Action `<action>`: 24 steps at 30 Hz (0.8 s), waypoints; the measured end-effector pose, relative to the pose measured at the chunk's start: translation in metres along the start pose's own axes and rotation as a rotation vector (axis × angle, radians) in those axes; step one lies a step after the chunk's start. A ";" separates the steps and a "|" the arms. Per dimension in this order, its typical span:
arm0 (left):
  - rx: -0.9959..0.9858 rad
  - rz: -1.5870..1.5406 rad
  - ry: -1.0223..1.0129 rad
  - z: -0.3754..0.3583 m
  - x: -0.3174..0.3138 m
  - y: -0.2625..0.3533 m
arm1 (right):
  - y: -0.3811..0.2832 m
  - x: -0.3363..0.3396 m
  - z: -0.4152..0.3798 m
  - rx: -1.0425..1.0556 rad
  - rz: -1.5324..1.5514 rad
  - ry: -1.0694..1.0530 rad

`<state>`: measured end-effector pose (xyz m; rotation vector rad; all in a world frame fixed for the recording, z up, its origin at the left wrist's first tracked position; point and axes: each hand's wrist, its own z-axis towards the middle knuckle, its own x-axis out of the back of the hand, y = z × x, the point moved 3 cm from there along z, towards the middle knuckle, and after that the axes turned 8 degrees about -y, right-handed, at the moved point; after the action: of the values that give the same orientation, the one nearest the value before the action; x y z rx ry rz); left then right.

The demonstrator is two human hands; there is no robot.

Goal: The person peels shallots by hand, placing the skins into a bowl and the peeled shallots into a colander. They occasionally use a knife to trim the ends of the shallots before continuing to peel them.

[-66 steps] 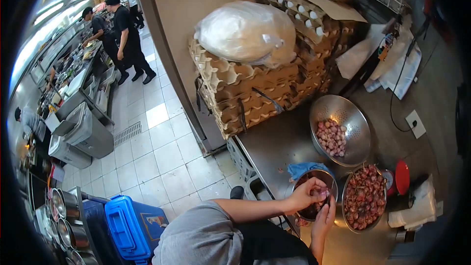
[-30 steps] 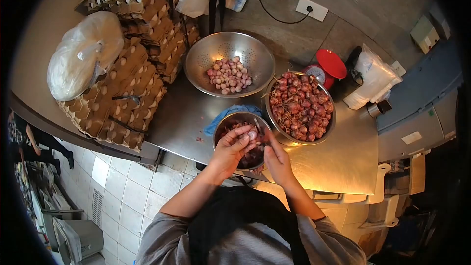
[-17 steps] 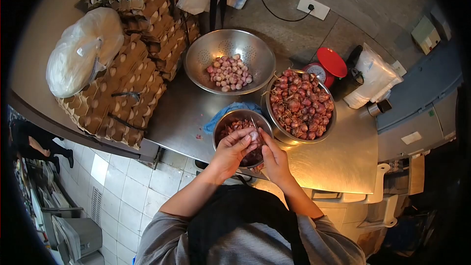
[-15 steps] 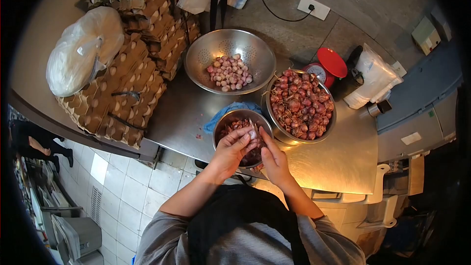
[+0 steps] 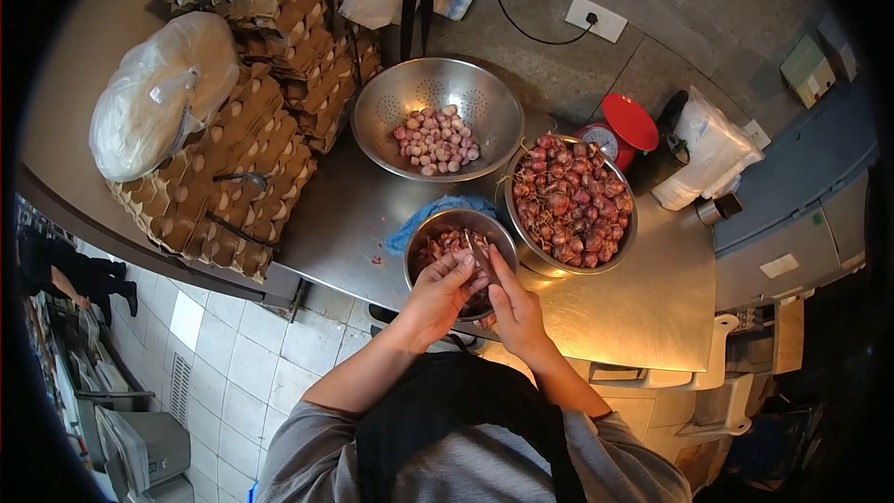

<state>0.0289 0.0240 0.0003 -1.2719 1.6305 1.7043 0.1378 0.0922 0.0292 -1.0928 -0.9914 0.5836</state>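
My left hand (image 5: pixel 436 296) is closed in a pinch on a shallot, mostly hidden by the fingers, above a small steel bowl (image 5: pixel 410 265) with reddish peelings in it. My right hand (image 5: pixel 517 314) grips a small knife (image 5: pixel 482 259), its blade close to the left fingertips. Behind the small bowl stands a steel colander (image 5: pixel 372 116) with peeled, pale pink shallots (image 5: pixel 436 140). To the right, a larger steel bowl (image 5: pixel 633 233) is heaped with unpeeled red shallots (image 5: pixel 573 205).
A blue cloth (image 5: pixel 402 235) lies by the small bowl on the steel table (image 5: pixel 652 317). Stacked egg trays (image 5: pixel 214 196) with a plastic bag (image 5: pixel 163 98) rise at left. A red scale (image 5: pixel 630 121) stands at back right. Another person's legs (image 5: pixel 70 265) show far left.
The knife and right hand have shifted slightly, bringing the blade into clearer view. The pale shallot seen between the fingers is now mostly hidden. At far left, the other person's arm has moved.
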 end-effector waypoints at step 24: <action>0.005 -0.018 0.013 0.001 0.002 -0.001 | 0.030 -0.003 -0.003 -0.193 0.418 0.014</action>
<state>0.0281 0.0241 -0.0021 -1.2936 1.6250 1.6837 0.1410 0.0997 0.0000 -1.4907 -0.8215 0.8268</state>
